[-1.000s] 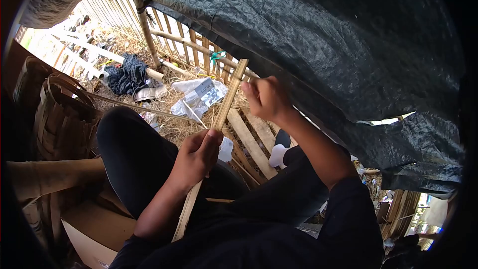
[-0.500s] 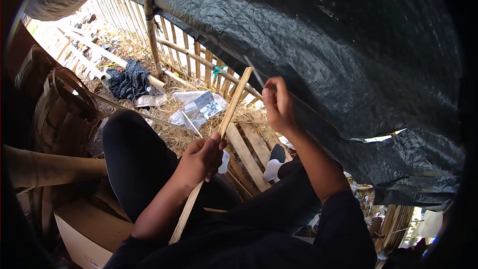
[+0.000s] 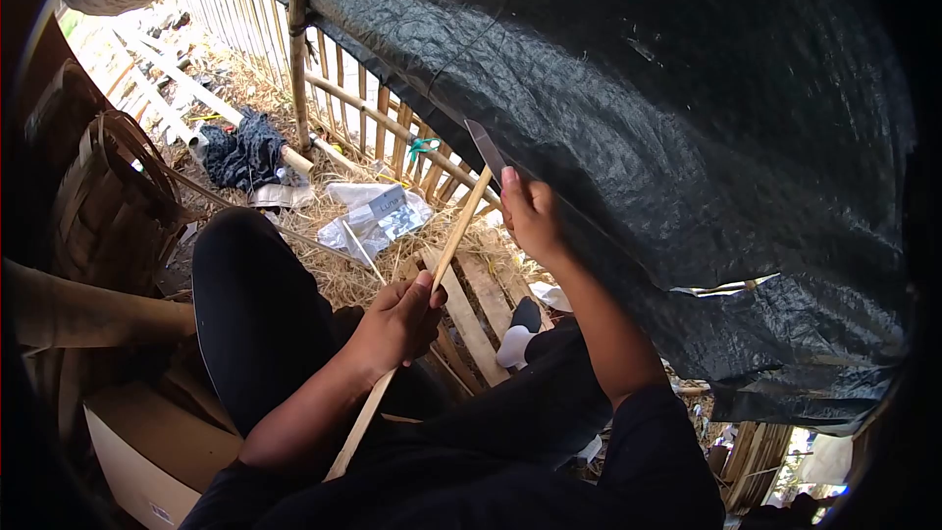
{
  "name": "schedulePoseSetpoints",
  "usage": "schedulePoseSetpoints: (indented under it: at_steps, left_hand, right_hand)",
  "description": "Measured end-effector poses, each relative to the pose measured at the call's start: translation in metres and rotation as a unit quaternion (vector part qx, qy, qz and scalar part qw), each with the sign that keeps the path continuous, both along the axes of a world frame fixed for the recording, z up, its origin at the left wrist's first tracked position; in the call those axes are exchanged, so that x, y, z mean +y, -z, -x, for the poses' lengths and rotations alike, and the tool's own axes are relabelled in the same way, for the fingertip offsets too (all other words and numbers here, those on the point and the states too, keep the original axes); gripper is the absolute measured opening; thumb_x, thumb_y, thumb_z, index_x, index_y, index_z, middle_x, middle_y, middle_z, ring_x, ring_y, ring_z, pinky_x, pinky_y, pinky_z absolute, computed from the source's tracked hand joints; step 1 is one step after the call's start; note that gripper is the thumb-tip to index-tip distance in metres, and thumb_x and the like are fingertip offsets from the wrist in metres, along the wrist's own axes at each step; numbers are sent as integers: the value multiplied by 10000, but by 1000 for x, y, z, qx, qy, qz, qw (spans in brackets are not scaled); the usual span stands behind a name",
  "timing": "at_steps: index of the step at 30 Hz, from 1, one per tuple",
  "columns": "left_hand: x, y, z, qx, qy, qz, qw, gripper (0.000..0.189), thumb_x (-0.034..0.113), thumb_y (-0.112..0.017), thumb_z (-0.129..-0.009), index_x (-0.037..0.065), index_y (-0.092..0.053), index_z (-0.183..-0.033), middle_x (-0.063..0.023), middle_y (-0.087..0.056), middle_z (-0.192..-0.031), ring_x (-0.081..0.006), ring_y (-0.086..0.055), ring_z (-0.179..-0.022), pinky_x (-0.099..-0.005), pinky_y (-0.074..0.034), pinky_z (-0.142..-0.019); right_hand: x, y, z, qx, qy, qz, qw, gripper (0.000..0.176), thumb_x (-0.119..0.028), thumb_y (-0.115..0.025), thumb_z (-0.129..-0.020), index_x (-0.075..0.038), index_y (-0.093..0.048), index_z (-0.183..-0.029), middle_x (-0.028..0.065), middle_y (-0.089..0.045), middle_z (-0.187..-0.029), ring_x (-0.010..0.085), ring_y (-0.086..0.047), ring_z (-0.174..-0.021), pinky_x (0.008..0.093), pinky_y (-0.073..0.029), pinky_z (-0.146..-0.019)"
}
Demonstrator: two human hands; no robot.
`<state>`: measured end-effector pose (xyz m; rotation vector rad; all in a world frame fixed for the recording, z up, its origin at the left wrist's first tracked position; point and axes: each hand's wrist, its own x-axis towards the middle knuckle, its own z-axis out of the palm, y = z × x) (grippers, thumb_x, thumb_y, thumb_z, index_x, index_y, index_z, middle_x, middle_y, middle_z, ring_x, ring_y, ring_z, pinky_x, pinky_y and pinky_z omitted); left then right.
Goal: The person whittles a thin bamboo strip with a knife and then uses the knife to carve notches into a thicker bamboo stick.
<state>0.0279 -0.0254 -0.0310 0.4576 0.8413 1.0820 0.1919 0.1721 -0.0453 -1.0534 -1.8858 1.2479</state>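
My left hand (image 3: 394, 322) is closed around the middle of a long, pale bamboo strip (image 3: 459, 234). The strip slants from my lap up toward the fence, its lower end resting near my forearm. A knife (image 3: 484, 148) is gripped in my right hand (image 3: 531, 220), its blade pointing up and left. That blade lies right by the strip's upper end; whether it touches cannot be made out. My right fingers hide the knife's handle.
A dark tarp (image 3: 628, 137) hangs close on the right, beside a bamboo fence (image 3: 378, 118). Wooden slats (image 3: 466, 319), straw and a plastic bag (image 3: 378, 219) lie below. On the left are a woven basket (image 3: 113, 201), a thick bamboo pole (image 3: 98, 309) and a cardboard box (image 3: 147, 461).
My right hand has lowered and turned, so the blade's flat side now shows near the strip's tip. The strip appears narrower, turned more edge-on. My left hand keeps its grip.
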Motion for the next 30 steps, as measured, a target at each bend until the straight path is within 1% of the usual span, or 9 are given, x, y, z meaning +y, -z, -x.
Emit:
schedulePoseSetpoints:
  at_steps: [9, 11, 15, 16, 19, 20, 21, 27, 30]
  left_hand:
    - [3, 1, 5, 14, -4, 27, 1000, 373, 423, -332, -1031, 136, -442, -819, 47, -359, -560, -68, -290, -369, -226, -248, -342]
    - [4, 5, 1, 13, -10, 20, 1000, 423, 442, -301, -1035, 104, -451, -829, 30, -367, -522, -82, -296, -353, -237, -246, -341]
    - [4, 1, 2, 16, -9, 14, 1000, 424, 443, -304, -1034, 103, -451, -828, 27, -377, -518, -82, -301, -350, -237, -248, -341]
    - [3, 0, 4, 25, -5, 14, 1000, 406, 444, -320, -1030, 117, -445, -824, 40, -366, -538, -72, -298, -372, -230, -249, -347]
    - [3, 0, 3, 43, 3, 4, 999, 391, 440, -331, -1028, 127, -440, -821, 51, -356, -553, -63, -295, -386, -224, -250, -350]
    - [3, 1, 1, 49, 9, -8, 999, 394, 437, -326, -1029, 123, -441, -821, 50, -357, -549, -63, -295, -378, -225, -249, -347]
    - [4, 0, 0, 48, 9, -9, 999, 394, 437, -326, -1029, 123, -441, -821, 50, -357, -549, -63, -295, -378, -225, -249, -347]
    - [2, -3, -1, 63, 10, -4, 998, 435, 440, -310, -1033, 94, -462, -818, 37, -387, -526, -69, -328, -370, -231, -269, -341]
    - [5, -5, -1, 70, 11, -15, 997, 435, 438, -309, -1033, 94, -465, -816, 39, -392, -536, -64, -337, -381, -228, -274, -344]
  right_hand:
    - [-15, 12, 2, 22, -12, 30, 999, 544, -404, -475, -998, -94, -427, -554, -67, -374, -494, 53, -350, -478, 290, -287, -461]
    - [-7, 0, 1, -37, 12, -50, 998, 542, -402, -478, -998, -96, -429, -553, -70, -377, -503, 48, -347, -479, 285, -286, -462]
    - [-1, -11, -3, -48, 26, 45, 997, 542, -425, -486, -990, -99, -435, -560, -70, -371, -514, 47, -344, -489, 291, -285, -468]
    - [-6, 4, 0, -39, -2, -34, 999, 548, -437, -481, -989, -103, -430, -558, -65, -368, -500, 55, -343, -477, 292, -281, -464]
    - [0, -9, -7, -57, -5, -20, 998, 545, -428, -481, -990, -99, -426, -560, -60, -374, -502, 59, -351, -479, 293, -284, -467]
    - [12, -11, -13, -24, -2, 60, 998, 540, -419, -477, -993, -97, -429, -562, -62, -382, -508, 61, -364, -494, 293, -292, -477]
    - [8, -9, -11, -25, -2, 59, 998, 540, -419, -477, -993, -97, -429, -562, -62, -382, -508, 61, -364, -494, 293, -292, -477]
    - [1, -15, -8, -5, 16, 52, 999, 482, -360, -474, -1006, -143, -376, -587, -77, -317, -494, 31, -268, -385, 231, -185, -378]
    - [-13, -9, 1, 25, 10, 60, 998, 475, -366, -469, -1008, -140, -388, -598, -85, -310, -502, 26, -277, -401, 226, -186, -382]
